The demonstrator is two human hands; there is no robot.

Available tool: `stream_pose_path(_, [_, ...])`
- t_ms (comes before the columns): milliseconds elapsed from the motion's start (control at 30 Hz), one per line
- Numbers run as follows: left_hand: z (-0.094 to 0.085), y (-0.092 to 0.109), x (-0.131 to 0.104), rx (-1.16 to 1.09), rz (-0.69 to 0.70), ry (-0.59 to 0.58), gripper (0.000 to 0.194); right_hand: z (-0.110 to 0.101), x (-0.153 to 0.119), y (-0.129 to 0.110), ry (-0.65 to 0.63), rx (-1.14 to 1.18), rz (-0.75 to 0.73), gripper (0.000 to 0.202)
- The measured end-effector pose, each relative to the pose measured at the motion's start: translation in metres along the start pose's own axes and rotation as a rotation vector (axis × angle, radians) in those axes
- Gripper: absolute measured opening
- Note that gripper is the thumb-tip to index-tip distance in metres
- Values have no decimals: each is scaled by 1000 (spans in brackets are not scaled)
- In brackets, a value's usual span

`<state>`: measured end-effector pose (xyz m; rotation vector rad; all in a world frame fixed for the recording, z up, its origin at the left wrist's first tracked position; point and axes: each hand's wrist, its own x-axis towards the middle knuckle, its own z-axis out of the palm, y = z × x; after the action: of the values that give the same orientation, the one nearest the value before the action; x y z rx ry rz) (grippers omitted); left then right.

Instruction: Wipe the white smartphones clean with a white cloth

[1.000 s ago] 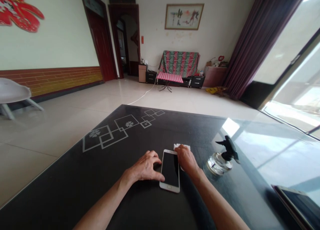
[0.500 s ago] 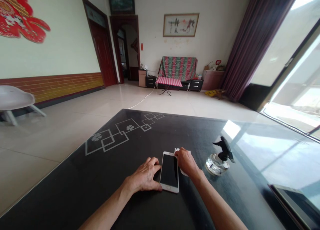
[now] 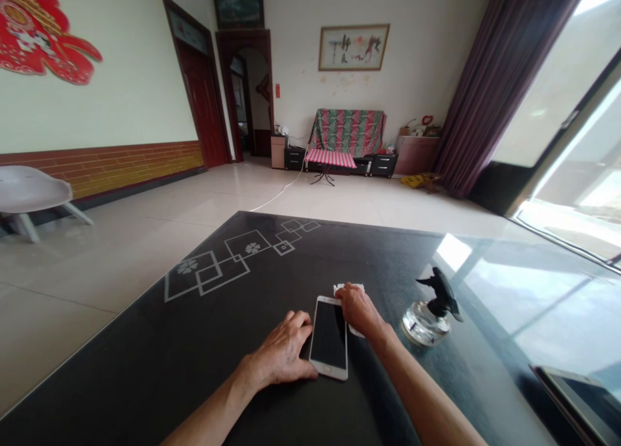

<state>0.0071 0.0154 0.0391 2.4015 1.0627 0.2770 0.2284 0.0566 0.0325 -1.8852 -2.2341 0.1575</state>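
Touching phone [image 3: 328, 339], head view: left hand [image 3: 286, 350], fingers spread wide, at its left edge.
Tissue [image 3: 338, 288]: white, held under right hand's [image 3: 359, 310] fingers, phone's right edge.
Phone: flat on desk [image 3: 291, 278], screen up, between hands.
Spray bottle [image 3: 425, 323]: right of right hand.

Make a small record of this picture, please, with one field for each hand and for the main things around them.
Left hand: at the left edge of the phone, thumb by its lower corner
Right hand: holding a white cloth or tissue, by the phone's upper right corner
Phone: white, flat, dark screen up
Spray bottle: clear, black spray head, upright, right of the right hand
Second device: dark screen, cut by the picture's edge
Table: black, glossy
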Motion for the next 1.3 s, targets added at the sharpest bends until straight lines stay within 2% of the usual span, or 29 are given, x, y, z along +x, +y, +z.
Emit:
stream_pose_path(300, [-23,-13,7,39,68,-138,54,-1,-30,-4,13,-24,154,28])
stream_pose_path(400, [-30,-19,10,102,76,-101,44,1,-48,-9,43,-36,237,27])
stream_pose_path(533, [-37,-26,10,231,36,16,15,8,-72,-15,86,-12,297,27])
stream_pose_path(567, [-38,-26,9,249,21,41,15,9,-77,-15,96,2,296,27])
stream_pose_path(733, [-31,-15,14,188,20,119,30,15,-87,-8,161,88,233,29])
stream_pose_path(833, [-20,-8,20,159,0,82,61,16,-86,-2,188,124,172,29])
stream_pose_path(900, [-13,-6,24,171,-18,74,75,16,-85,0,192,138,140,28])
stream_pose_path(967, [-9,-5,25,185,-31,65,74,15,-85,1,187,147,122,28])
stream_pose_path(1167, [-9,-6,28,155,-53,20,55,13,-78,2,162,147,120,28])
stream_pose_path(1300, [-8,-7,30,129,-58,19,55,15,-63,4,158,132,114,29])
